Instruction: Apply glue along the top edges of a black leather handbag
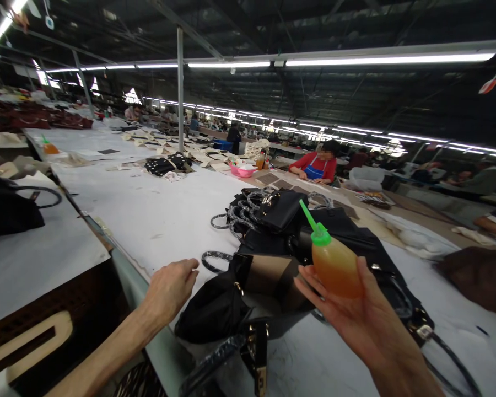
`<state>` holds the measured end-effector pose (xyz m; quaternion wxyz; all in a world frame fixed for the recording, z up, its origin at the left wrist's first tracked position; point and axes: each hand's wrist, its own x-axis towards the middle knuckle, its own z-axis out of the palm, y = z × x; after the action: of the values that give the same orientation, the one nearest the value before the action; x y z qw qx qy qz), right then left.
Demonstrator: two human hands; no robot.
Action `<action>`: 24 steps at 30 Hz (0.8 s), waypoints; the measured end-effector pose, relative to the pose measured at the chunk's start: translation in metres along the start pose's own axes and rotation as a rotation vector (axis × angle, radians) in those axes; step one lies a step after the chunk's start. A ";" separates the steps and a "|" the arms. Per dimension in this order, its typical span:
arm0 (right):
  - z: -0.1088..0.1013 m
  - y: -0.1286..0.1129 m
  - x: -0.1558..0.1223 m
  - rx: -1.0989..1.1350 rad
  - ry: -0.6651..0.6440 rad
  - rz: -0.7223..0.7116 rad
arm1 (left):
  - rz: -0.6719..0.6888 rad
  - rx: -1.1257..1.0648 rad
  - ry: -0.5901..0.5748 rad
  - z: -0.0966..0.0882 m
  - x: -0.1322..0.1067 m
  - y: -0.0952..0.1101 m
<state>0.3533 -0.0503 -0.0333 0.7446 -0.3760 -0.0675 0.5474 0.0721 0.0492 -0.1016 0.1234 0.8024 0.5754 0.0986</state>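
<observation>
My right hand (355, 314) is wrapped round a squeeze bottle (337, 267) of amber liquid. The bottle has a green cap and a long green nozzle that points up and to the left. Its index side and thumb press the bottle's lower half. Left of it, my left hand (171, 289) hovers over the table edge with its fingers curled together and nothing visible in them. Between the hands a black handbag (215, 309) lies with its mouth open, showing a tan lining. A dark wrapped handle loop (217, 262) sits just beyond my left fingertips.
More black handbags (326, 226) are piled behind the open one on the white table (169, 215). A pink basin (243, 170) stands farther back, near a seated person in red sleeves (314, 165). Another black bag (10, 207) lies on the left table, across a gap.
</observation>
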 end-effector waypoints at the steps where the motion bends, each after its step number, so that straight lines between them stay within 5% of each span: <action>1: 0.000 0.001 0.000 -0.001 -0.011 0.006 | 0.105 -0.091 0.059 -0.005 -0.004 0.008; 3: 0.001 0.001 0.000 -0.008 -0.029 0.010 | 0.259 -0.255 0.084 -0.012 -0.011 0.023; 7: 0.002 0.002 -0.001 -0.024 -0.018 -0.021 | 0.157 -0.379 -0.106 -0.011 -0.010 0.037; 14: 0.001 0.003 -0.003 -0.041 -0.011 -0.012 | 0.214 -0.600 -0.179 0.020 0.001 0.036; 17: -0.001 0.002 -0.001 -0.022 0.010 0.004 | 0.213 -0.640 -0.216 0.022 0.001 0.038; 21: -0.001 0.002 0.000 -0.007 0.001 0.015 | 0.436 -0.851 -0.205 0.019 -0.003 0.036; 24: 0.001 0.003 -0.001 -0.011 -0.016 -0.003 | 0.412 -1.028 -0.333 0.020 -0.003 0.032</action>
<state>0.3501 -0.0506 -0.0344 0.7428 -0.3757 -0.0769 0.5488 0.1059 0.0343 -0.1102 0.5646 0.7396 0.2583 0.2600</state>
